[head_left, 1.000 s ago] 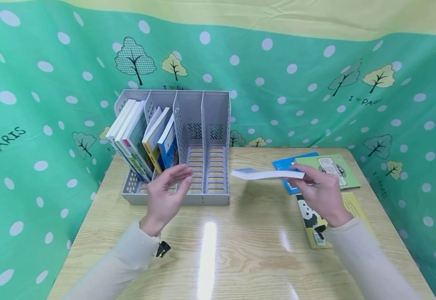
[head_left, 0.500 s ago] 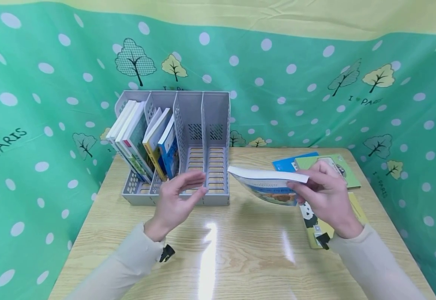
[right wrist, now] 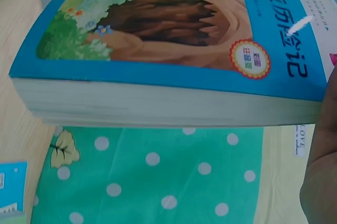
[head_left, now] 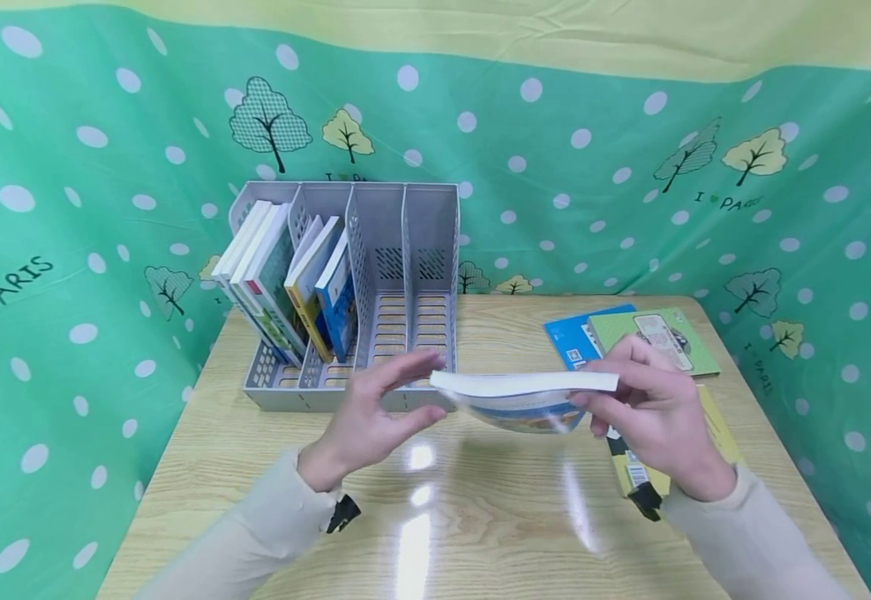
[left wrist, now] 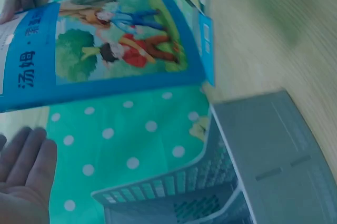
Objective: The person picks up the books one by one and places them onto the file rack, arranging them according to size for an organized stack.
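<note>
- Grey rack point(head_left: 375, 401), left of centre in the head view; pale-edged books point(head_left: 258, 267) lean in its leftmost compartment, a yellow-edged book point(head_left: 307, 304) and a blue-edged book point(head_left: 336, 304) in the next
- Left hand point(head_left: 367, 417), mid-frame, fingers extended, thumb spread, grasping nothing; right hand point(head_left: 648, 417) pinches the right end of the held book point(head_left: 521, 402), just below centre
- Its cover reads "汤姆" and "亚历险记"; the cloth point(head_left: 570, 229), "I PARIS"

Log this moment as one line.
right hand: grips blue illustrated book | left hand: beside it, holding nothing | grey plastic four-slot rack: leaning multicoloured books in two leftmost slots
</note>
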### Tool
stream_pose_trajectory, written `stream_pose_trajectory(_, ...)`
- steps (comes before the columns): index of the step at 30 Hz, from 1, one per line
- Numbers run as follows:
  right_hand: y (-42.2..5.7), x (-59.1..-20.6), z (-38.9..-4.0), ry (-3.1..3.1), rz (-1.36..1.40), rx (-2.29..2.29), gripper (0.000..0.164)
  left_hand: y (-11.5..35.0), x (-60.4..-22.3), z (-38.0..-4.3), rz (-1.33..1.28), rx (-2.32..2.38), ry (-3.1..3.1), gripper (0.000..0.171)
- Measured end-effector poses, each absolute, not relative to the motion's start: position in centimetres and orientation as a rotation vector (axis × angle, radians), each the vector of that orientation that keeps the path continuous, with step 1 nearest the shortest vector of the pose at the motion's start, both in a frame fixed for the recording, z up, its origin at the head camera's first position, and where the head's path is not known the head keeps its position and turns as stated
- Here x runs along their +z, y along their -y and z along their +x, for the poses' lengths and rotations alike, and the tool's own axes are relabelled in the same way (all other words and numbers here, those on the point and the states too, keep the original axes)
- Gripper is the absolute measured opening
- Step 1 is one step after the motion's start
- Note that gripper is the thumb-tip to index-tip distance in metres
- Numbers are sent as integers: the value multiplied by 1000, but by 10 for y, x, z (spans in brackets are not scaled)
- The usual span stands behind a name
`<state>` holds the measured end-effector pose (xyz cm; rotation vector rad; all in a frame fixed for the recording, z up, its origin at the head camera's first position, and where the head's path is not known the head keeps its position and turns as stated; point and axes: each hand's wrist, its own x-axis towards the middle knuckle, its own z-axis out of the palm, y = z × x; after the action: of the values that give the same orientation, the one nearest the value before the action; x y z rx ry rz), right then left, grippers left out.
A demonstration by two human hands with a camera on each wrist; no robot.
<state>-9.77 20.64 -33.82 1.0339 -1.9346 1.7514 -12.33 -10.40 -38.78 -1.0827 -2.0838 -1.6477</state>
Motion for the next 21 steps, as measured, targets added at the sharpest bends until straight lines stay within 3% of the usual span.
stream_pose_trajectory(6,-205,-346,-99,1839,1118,1874,30,98,-380,-117,-1238,-1773,1986,58)
stream_pose_trajectory(12,-201,-352,-100,1810,1146,1947,32,94,-379,-114,-1319,-1795,1924,45)
stream_pose_trajectory(21,-197,-362,-98,1898,1089,1989,34,92,-381,-110,-1400,-1841,1894,58)
